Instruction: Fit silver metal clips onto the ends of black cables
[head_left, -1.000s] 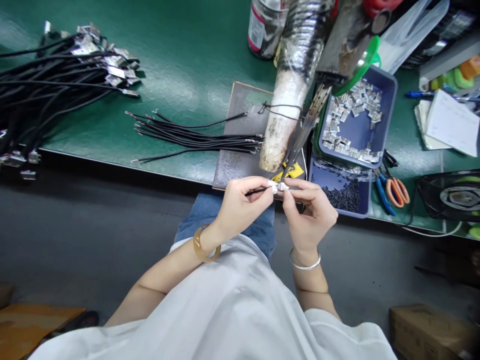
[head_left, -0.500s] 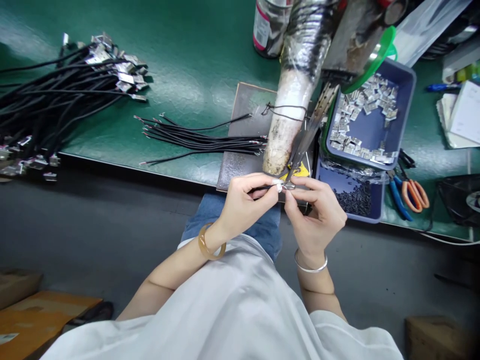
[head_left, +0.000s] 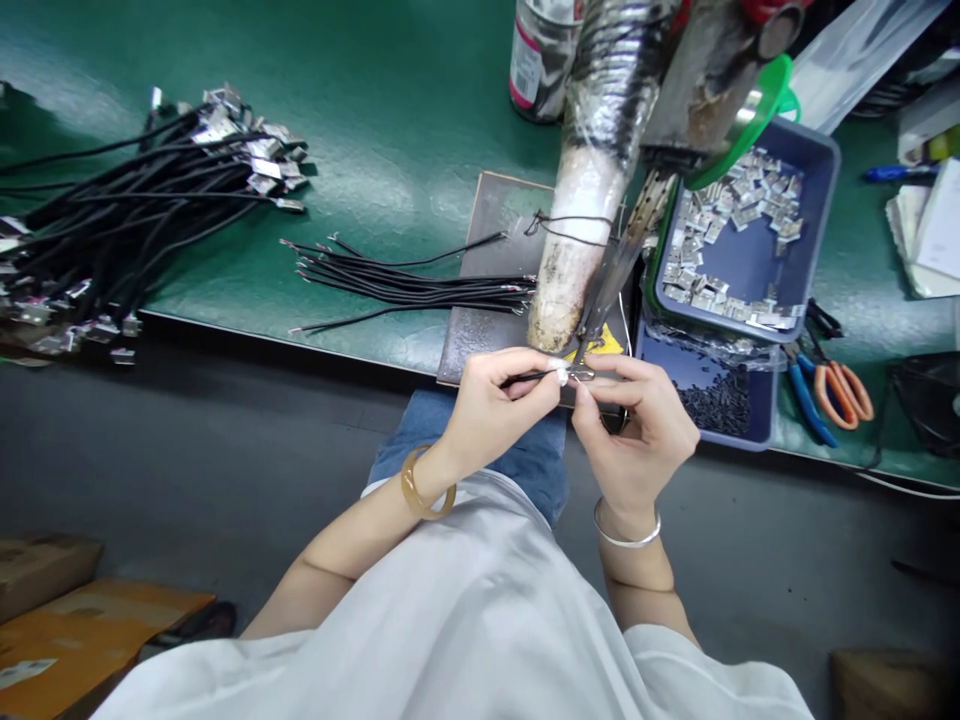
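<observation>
My left hand is pinched shut on a black cable, with white coverings on its fingertips. Just to the right, my right hand pinches a small silver metal connector between thumb and fingers. The cable end meets the connector there, though my fingertips hide the exact joint. The narrow tip of a dark metal tool comes down from above right and ends at the connector. Behind the hands lies a dark board with a yellow piece on it.
Loose black cables lie left of a plastic-wrapped tube. A heap of cables with metal connectors covers the far left. At right, a blue bin of connectors overlaps a lower bin of black parts, beside orange-handled scissors.
The view has shifted slightly, so the bench things appear a little further right. Both hands keep the same pinch on the cable and connector at the tool tip.
</observation>
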